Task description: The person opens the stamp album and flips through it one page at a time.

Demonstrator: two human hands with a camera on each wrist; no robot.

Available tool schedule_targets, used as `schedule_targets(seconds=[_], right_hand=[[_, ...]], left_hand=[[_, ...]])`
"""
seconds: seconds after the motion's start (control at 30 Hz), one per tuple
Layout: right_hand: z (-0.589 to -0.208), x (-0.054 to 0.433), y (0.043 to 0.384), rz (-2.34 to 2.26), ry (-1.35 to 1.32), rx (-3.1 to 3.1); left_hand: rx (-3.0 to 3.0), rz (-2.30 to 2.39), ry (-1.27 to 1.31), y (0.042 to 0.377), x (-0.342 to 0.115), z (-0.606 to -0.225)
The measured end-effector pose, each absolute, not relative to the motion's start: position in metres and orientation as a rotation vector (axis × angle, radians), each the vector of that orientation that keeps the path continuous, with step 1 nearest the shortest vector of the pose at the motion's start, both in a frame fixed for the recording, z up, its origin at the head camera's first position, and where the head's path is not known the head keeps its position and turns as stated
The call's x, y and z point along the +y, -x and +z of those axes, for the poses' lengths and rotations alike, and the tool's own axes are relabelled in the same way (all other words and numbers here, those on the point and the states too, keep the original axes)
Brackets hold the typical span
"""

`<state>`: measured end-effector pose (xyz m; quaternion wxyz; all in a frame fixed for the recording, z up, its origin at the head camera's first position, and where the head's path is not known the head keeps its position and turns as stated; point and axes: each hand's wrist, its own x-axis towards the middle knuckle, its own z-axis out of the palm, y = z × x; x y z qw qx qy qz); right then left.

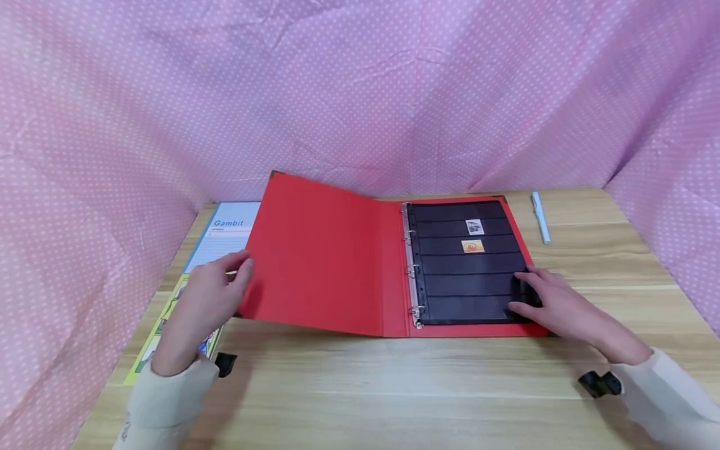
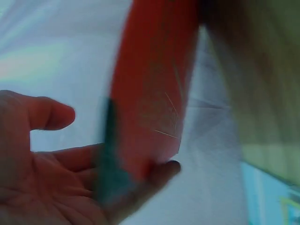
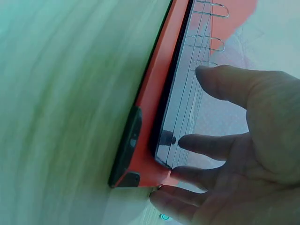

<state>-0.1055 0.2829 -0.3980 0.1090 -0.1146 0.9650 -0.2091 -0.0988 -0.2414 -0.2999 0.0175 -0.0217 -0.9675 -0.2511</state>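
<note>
A red ring binder (image 1: 320, 256) lies spread on the table, its left cover tilted up off the tabletop. The fingers of my left hand (image 1: 210, 290) are at that cover's outer edge; the left wrist view shows them extended against it, with the thumb (image 2: 51, 113) standing apart. On the right side, a black stock page (image 1: 467, 284) with several strips sits on metal rings (image 1: 413, 270). Two stamps are in its strips: a grey-and-white stamp (image 1: 475, 227) above an orange-yellow stamp (image 1: 472, 246). My right hand (image 1: 554, 303) has its spread fingertips at the page's lower right corner.
A light blue pen (image 1: 540, 217) lies right of the binder. To the left is a blue-edged notepad (image 1: 225, 234) marked "Gambit", partly behind the raised cover. Below it, a yellow-edged picture sheet (image 1: 169, 319) is partly hidden by my left arm. Pink dotted cloth (image 1: 360, 94) hangs behind the table.
</note>
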Motion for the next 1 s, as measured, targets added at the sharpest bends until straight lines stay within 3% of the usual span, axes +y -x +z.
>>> schedule_targets(seconds=[0.33, 1.0], right_hand=[[-0.398, 0.287, 0.112, -0.651, 0.305, 2.831], [-0.400, 0.289, 0.112, -0.669, 0.297, 2.885]], left_hand=[[-3.325, -0.553, 0.178, 0.116, -0.238, -0.352], [-3.464, -0.185, 0.233, 0.121, -0.213, -0.394]])
